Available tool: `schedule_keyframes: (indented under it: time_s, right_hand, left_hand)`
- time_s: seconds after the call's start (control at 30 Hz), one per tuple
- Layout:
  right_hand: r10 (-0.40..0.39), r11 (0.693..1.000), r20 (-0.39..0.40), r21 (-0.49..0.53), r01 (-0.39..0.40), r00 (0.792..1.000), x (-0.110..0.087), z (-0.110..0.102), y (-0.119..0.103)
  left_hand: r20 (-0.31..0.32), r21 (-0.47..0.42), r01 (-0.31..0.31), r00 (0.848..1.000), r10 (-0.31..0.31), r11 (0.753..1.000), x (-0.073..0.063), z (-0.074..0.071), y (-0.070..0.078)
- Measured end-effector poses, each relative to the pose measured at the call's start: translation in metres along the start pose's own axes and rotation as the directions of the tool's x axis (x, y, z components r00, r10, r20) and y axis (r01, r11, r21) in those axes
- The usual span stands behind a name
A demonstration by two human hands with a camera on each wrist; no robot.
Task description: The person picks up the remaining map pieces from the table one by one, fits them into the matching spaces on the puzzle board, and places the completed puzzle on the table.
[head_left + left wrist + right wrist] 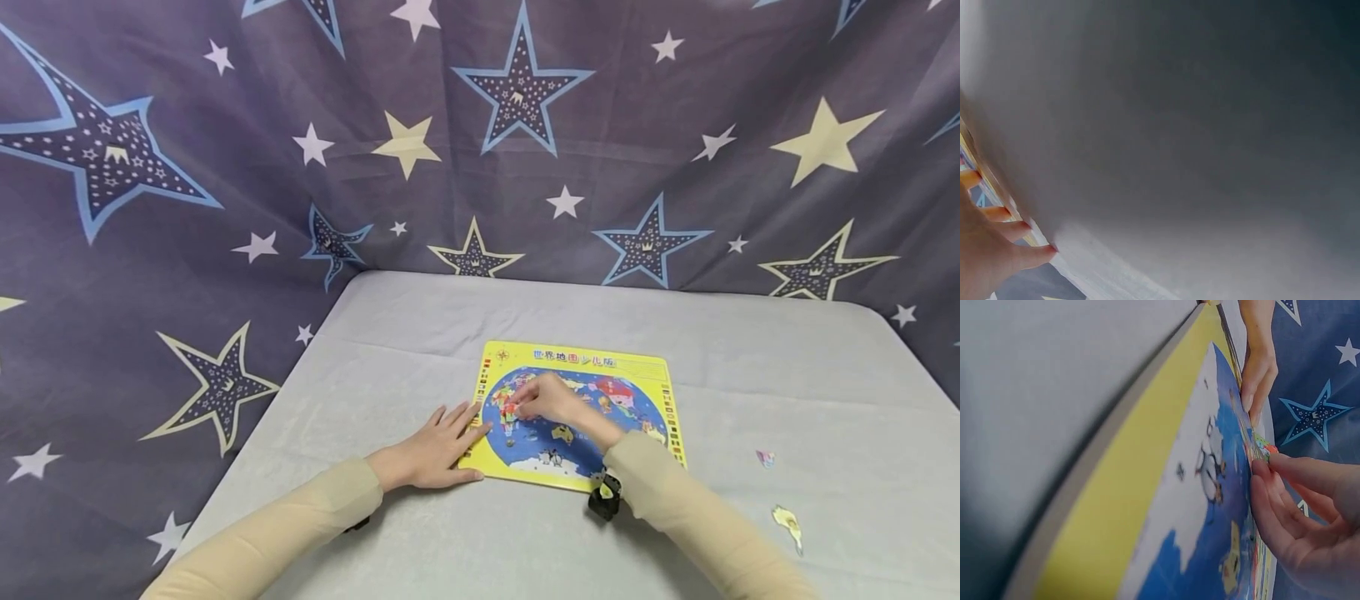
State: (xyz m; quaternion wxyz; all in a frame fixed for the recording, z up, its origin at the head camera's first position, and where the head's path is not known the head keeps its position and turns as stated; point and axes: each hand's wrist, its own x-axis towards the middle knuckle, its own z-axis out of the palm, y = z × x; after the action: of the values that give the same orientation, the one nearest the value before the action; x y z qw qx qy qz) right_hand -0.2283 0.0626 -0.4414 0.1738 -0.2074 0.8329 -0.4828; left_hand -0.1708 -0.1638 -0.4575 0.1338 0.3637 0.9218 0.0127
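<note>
A yellow-bordered world map puzzle board (517, 472) lies on the cloth-covered table. My left hand (438, 450) rests with spread fingers on its left edge; the left wrist view shows those fingers (1040, 251) along the border. Over the left part of the map, my right hand (553, 398) pinches a small green and red puzzle piece (1265, 447) between thumb and fingertips, close to the board's surface. Much of that piece is hidden by the fingers. Whether it touches the board I cannot tell.
Two loose puzzle pieces lie on the table right of the board: a small pinkish one (766, 458) and a pale yellow-green one (787, 522) nearer me. A dark star-patterned curtain (480, 183) hangs behind and left of the grey table (390, 350).
</note>
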Motion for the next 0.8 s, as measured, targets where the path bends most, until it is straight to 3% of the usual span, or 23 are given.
schedule_keyframes:
  time_s: [0.27,0.6,0.8]
  right_hand:
    - [-0.006,1.0,-0.023,-0.019,0.006,1.0,-0.001,0.006,-0.005]
    - [0.053,0.997,-0.062,-0.053,-0.056,0.997,0.001,0.012,-0.005]
    - [0.032,0.994,-0.072,-0.098,-0.039,0.997,0.001,0.013,-0.005]
  left_hand:
    - [0.001,0.015,-0.002,1.0,0.002,1.0,0.001,0.0,0.0]
    - [0.002,0.014,-0.001,1.0,0.001,1.0,0.001,0.001,0.0]
    - [0.0,0.015,-0.001,1.0,0.001,1.0,0.0,0.0,0.0]
